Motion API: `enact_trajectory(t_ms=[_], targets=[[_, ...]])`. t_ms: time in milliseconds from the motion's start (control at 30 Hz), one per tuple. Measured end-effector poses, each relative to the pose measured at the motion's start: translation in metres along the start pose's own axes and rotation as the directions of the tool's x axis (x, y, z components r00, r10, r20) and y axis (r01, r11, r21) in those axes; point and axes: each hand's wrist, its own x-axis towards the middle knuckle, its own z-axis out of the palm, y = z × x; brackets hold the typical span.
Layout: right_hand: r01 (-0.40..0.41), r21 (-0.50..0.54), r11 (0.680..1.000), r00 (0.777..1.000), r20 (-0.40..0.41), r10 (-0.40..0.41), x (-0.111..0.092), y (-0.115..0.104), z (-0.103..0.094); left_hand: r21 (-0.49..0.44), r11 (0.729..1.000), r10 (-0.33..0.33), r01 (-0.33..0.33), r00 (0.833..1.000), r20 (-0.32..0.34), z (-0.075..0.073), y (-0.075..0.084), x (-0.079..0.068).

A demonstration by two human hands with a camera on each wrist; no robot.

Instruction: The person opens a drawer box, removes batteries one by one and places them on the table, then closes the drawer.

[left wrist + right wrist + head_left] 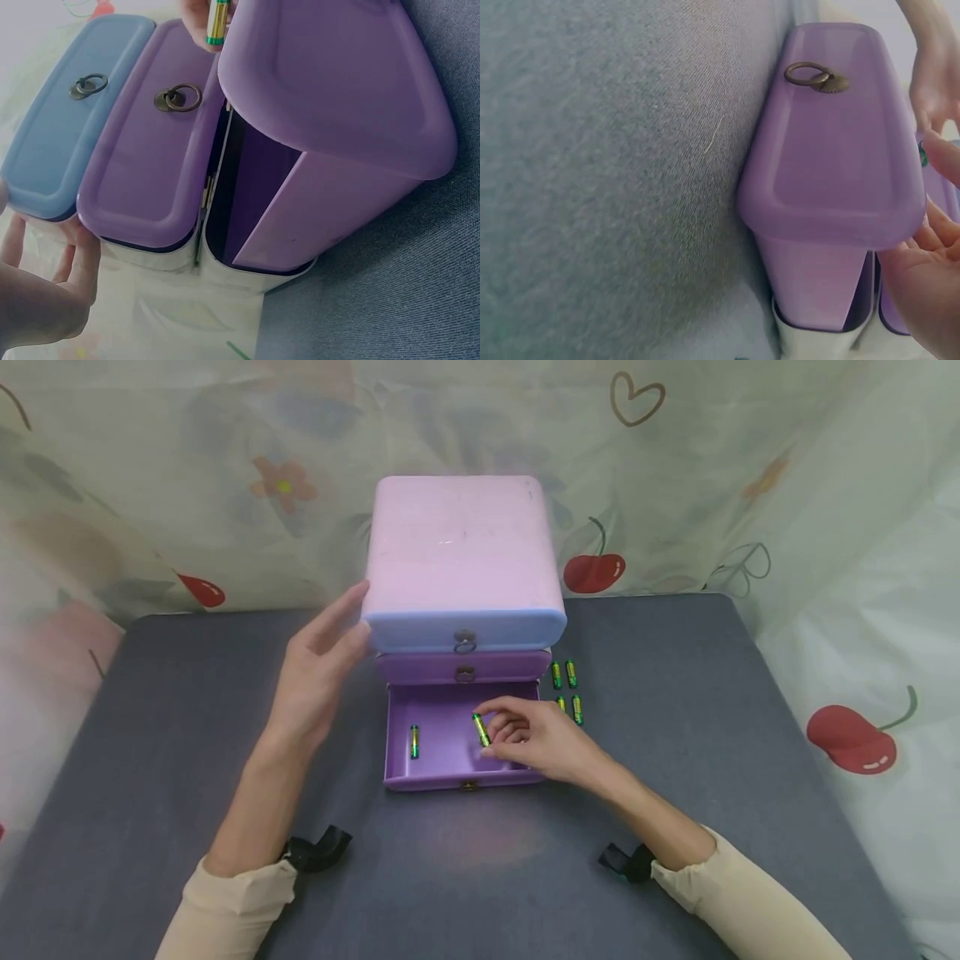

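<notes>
A small three-drawer cabinet point(461, 543) has a pink top, a blue upper drawer and purple lower ones. Its bottom drawer point(427, 783) is pulled out, and inside it, toward the left, lies a green-and-yellow battery point(414, 742). Between thumb and forefinger, my right hand point(551, 739) pinches a second battery point(481, 729), tilted over the drawer. My left hand point(315, 672) rests its extended fingers against the cabinet's left side, up by the blue drawer point(67, 127). The right wrist view shows my right hand point(930, 292) at the open drawer's edge, with only a sliver of the battery visible.
Several more batteries point(572, 674) lie on the grey tabletop point(712, 735) just right of the cabinet, partly behind my right hand. The upper two drawers stay closed, each with a ring pull point(465, 642). A patterned curtain point(285, 435) hangs behind the table.
</notes>
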Motion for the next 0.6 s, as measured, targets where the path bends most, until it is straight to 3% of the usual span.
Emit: enact_trajectory(t_ms=[600], targets=[[-0.032, 0.075, 0.997, 0.995, -0.093, 0.039, -0.025, 0.015, -0.019, -0.016, 1.000, 0.002, -0.002, 1.000, -0.010, 0.000, 0.000, -0.001]])
